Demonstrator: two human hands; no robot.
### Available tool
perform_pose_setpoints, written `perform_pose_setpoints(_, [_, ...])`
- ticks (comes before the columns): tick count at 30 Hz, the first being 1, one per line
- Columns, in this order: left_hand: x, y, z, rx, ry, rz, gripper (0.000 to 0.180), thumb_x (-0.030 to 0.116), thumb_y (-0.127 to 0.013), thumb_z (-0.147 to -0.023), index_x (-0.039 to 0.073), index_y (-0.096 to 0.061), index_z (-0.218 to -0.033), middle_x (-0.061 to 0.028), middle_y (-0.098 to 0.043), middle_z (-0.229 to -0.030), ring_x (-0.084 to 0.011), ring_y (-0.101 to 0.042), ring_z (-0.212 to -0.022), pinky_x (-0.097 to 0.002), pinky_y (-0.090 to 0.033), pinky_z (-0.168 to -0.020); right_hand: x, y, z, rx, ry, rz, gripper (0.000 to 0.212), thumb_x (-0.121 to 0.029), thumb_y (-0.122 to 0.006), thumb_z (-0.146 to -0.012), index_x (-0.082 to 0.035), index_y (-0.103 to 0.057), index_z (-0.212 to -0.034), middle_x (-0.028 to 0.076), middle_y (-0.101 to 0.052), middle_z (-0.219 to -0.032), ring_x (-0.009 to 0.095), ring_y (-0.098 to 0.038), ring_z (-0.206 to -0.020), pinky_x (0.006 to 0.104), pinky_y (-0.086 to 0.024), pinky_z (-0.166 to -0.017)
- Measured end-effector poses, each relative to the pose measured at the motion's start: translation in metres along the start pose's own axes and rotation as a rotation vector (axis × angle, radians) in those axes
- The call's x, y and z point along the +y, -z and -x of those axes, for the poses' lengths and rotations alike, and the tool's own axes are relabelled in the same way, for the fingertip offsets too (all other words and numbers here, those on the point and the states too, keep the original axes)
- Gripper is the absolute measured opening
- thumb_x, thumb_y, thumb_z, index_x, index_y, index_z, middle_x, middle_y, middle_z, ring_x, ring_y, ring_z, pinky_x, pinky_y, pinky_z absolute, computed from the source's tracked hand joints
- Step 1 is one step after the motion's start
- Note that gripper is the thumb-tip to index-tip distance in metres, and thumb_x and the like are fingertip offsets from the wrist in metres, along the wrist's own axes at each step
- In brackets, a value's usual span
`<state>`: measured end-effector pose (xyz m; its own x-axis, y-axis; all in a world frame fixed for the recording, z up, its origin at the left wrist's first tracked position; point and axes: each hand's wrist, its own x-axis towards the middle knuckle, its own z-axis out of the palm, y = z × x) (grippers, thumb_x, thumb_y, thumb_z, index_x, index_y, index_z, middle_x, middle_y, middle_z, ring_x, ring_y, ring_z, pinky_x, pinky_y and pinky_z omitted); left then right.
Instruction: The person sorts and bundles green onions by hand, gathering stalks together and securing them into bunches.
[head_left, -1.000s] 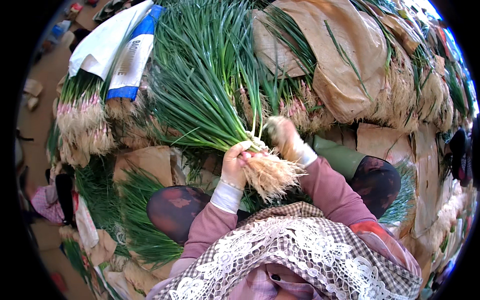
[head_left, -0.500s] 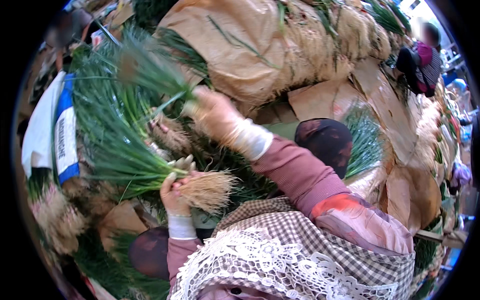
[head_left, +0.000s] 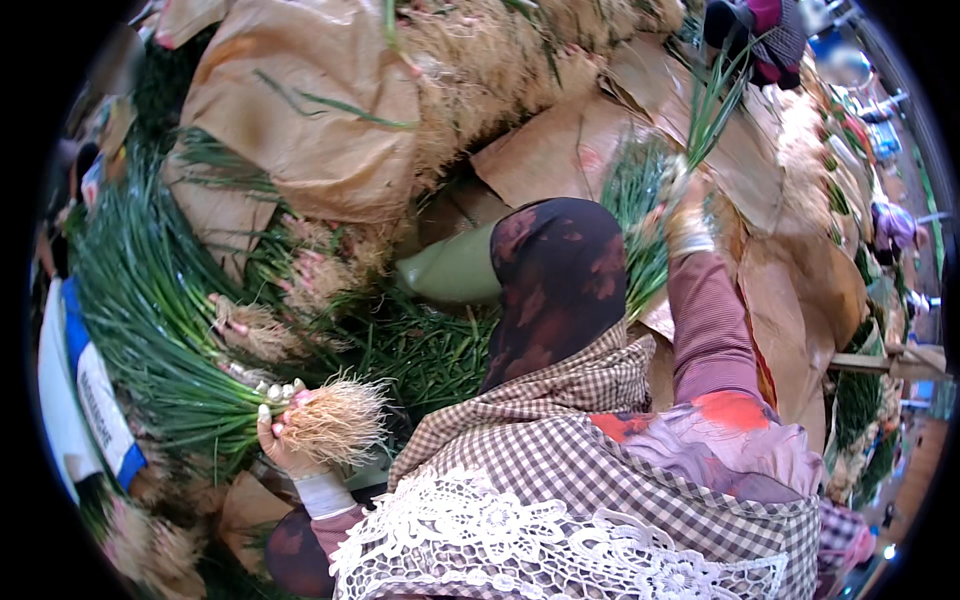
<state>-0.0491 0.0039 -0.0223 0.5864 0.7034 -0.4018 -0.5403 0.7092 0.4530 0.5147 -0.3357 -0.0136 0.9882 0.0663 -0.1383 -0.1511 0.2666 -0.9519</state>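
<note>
My left hand (head_left: 285,447), with a white band at the wrist, is closed round a thick bunch of spring onions (head_left: 185,385). Its pale roots (head_left: 335,420) point right, and the long green leaves fan out to the left. At the right my right hand (head_left: 686,205) is stretched out over a pile of loose spring onions (head_left: 640,262) on brown paper. Several spring onion stalks (head_left: 712,115) stick up from its fingers, which are partly blurred. More spring onions (head_left: 250,328) with roots lie just beyond my left hand.
A brown paper sheet (head_left: 300,100) covers part of a large stack of rooted onions (head_left: 500,75) at the back. My bent knee (head_left: 560,255) and green boot (head_left: 450,270) stand in the middle. Cut green leaves (head_left: 430,350) lie underneath. Another person (head_left: 765,40) is at the far right.
My right hand has swung from the left, where it held blurred green leaves, to the pile at the right. My left hand keeps its bunch, and the whole view has shifted right.
</note>
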Motion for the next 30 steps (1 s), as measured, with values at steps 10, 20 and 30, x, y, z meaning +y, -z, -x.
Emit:
perform_pose_setpoints(10, [0.006, -0.036, 0.011, 0.179, -0.005, -0.042, 0.030, 0.025, -0.049, -0.086, -0.002, -0.058, -0.094, -0.0097, -0.060, -0.077, -0.0256, -0.056, -0.080, -0.0425, -0.043, -0.083, 0.031, 0.006, -0.015, -0.221, -0.244, 0.845, 0.025, -0.020, -0.055, -0.080, -0.004, -0.059, -0.099, 0.011, -0.061, -0.091, 0.019, -0.058, -0.076, 0.0277, -0.046, -0.066])
perform_pose_setpoints(20, [0.005, -0.090, 0.038, -0.011, -0.317, -0.198, 0.033, 0.021, -0.051, -0.082, 0.001, -0.052, -0.108, -0.0123, -0.058, -0.083, -0.0252, -0.055, -0.079, -0.0420, -0.046, -0.076, 0.025, -0.305, 0.309, -2.060, -0.037, 0.387, 0.047, -0.026, -0.058, -0.083, -0.001, -0.045, -0.120, 0.014, -0.051, -0.116, 0.021, -0.051, -0.103, 0.0340, -0.043, -0.084])
perform_pose_setpoints(30, [0.073, -0.051, 0.076, 0.005, -0.541, -0.339, 0.035, 0.017, -0.050, -0.080, 0.000, -0.050, -0.110, -0.0121, -0.059, -0.084, -0.0246, -0.057, -0.079, -0.0385, -0.047, -0.074, 0.133, -0.366, 0.282, -1.728, -0.229, 0.669, 0.033, -0.026, -0.057, -0.083, -0.001, -0.056, -0.105, 0.007, -0.062, -0.083, 0.017, -0.059, -0.074, 0.0274, -0.048, -0.067])
